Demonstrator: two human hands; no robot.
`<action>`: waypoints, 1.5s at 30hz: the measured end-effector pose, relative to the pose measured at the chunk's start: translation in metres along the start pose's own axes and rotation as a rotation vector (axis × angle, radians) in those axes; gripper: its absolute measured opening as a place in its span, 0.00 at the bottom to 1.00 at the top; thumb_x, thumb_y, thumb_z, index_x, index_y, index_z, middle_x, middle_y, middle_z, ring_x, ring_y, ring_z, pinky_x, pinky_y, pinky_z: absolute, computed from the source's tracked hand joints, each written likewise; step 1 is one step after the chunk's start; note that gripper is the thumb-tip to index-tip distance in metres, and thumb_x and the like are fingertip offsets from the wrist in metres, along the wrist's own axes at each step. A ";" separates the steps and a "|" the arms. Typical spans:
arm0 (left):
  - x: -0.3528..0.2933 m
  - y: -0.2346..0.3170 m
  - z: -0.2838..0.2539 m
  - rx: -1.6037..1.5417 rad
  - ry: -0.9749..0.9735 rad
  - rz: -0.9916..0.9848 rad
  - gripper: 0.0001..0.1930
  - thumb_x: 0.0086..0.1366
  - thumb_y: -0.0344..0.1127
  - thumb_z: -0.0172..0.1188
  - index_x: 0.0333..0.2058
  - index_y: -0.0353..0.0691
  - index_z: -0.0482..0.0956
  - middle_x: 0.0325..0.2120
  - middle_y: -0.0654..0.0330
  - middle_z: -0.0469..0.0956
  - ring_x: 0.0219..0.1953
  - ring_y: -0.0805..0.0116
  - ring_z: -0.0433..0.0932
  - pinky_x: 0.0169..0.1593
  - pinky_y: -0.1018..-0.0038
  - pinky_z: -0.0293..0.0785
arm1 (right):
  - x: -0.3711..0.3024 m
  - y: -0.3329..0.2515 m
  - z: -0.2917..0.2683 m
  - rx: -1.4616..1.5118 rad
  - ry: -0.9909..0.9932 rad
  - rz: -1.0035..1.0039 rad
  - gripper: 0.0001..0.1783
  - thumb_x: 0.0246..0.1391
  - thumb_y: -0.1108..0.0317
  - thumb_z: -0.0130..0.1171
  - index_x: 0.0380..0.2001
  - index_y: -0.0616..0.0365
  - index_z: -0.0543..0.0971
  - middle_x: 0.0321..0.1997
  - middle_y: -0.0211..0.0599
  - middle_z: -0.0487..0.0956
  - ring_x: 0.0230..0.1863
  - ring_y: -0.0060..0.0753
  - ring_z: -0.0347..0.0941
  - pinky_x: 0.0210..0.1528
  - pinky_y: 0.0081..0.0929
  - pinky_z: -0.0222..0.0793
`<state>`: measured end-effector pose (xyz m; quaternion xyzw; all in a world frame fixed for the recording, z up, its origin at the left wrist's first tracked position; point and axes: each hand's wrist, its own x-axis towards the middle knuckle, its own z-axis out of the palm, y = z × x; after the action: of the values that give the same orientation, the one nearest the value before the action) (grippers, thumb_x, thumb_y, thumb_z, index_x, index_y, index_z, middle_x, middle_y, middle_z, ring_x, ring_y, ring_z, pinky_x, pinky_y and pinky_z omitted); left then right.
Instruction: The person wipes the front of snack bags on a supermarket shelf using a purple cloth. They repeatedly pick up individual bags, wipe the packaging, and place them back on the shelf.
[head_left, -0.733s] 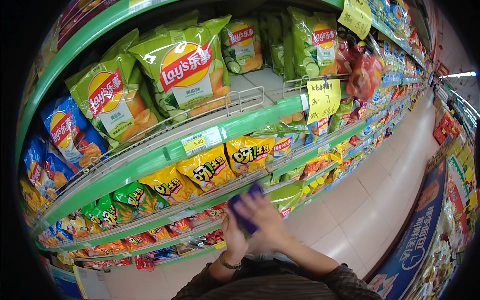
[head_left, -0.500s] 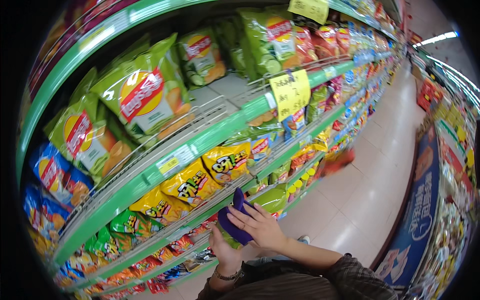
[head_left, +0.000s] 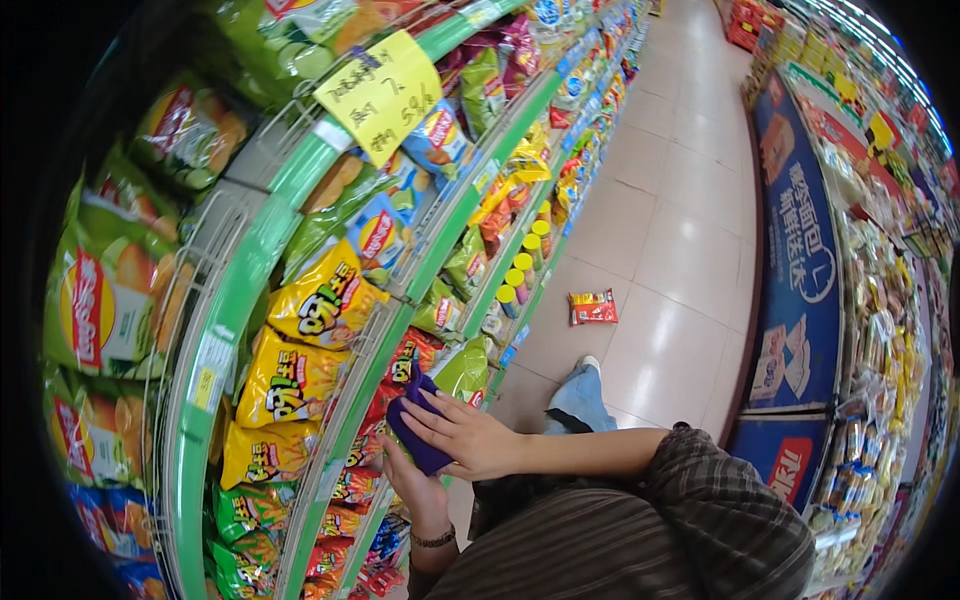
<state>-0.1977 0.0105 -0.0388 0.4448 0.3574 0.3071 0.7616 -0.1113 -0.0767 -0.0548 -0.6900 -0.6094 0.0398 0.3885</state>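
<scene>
A dark purple cloth (head_left: pixel 425 458) is between my two hands, in front of the lower shelves. My right hand (head_left: pixel 480 438) lies across its near face, fingers long and pressed on the fabric. From below, my left hand (head_left: pixel 418 495) supports its lower left edge; the thumb shows, while the other fingers are mostly hidden. A strip of green shows along the cloth's left edge; what it belongs to is hard to make out. Just beyond the cloth, a green snack bag (head_left: pixel 464 370) sticks out from a low shelf.
Yellow snack bags (head_left: pixel 285 380) fill the shelf at my left, under a handwritten yellow sign (head_left: pixel 382 95). A red snack bag (head_left: pixel 593 307) lies on the tiled floor (head_left: pixel 650 240) beyond my shoe. Right of the aisle stands a blue-sided display (head_left: pixel 795 235) stacked with packaged goods.
My view has turned right and down the aisle. A blurred red shape by the shelf has become a red bag resting on the floor. Both hands stay at the purple cloth.
</scene>
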 end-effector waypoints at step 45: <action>0.085 -0.349 0.159 1.908 -0.454 -0.548 0.22 0.47 0.38 0.49 0.44 0.39 0.68 0.28 0.49 0.72 0.31 0.52 0.72 0.36 0.64 0.67 | -0.485 0.777 0.225 0.329 0.534 1.832 0.18 0.41 0.58 0.59 0.31 0.61 0.73 0.25 0.42 0.76 0.27 0.47 0.71 0.32 0.33 0.66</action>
<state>0.0316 -0.1406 -0.3199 0.8172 0.3900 -0.3827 0.1833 0.2765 -0.3550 -0.8685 -0.8207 0.2862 0.2540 0.4243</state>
